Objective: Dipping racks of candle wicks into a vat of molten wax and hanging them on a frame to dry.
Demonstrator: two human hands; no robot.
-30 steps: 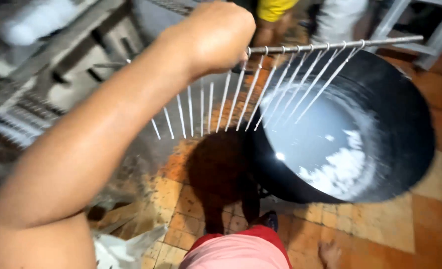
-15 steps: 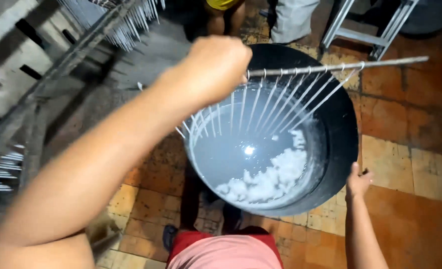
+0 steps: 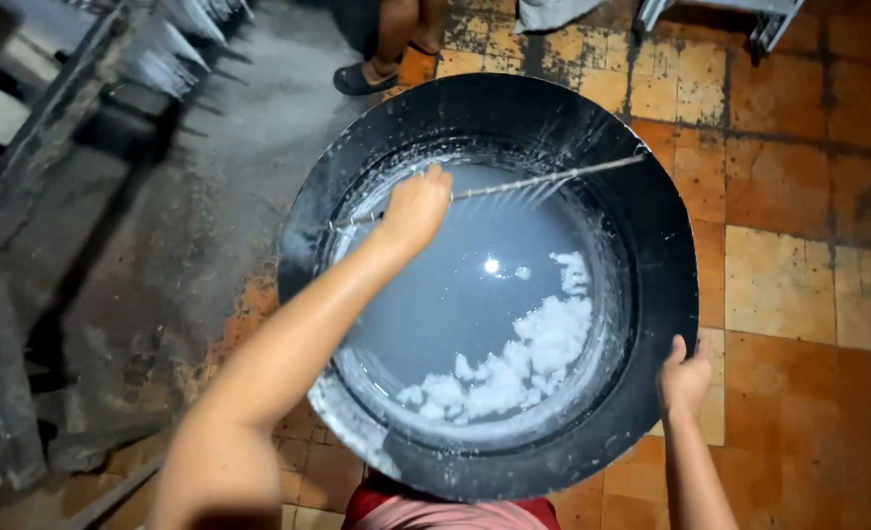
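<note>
My left hand (image 3: 414, 209) grips a thin metal rod (image 3: 553, 178) with several hanging strands, held low across a big black round basin (image 3: 652, 226). The strands dip into the basin's milky grey liquid (image 3: 455, 294). White lumps of foam or solid (image 3: 514, 363) float at the near right of the liquid. My right hand (image 3: 684, 377) holds the basin's near right rim, thumb on top.
A dark wooden rack (image 3: 33, 186) with more hanging white strands (image 3: 175, 49) stands at the left. Another person's leg and sandalled foot (image 3: 381, 59) are beyond the basin. A metal frame leg (image 3: 774, 25) stands at the top right on worn orange tiles (image 3: 809, 294).
My left hand has lowered the rod from high above into the basin, so its strands now dip in the liquid. My right hand has come to hold the rim.
</note>
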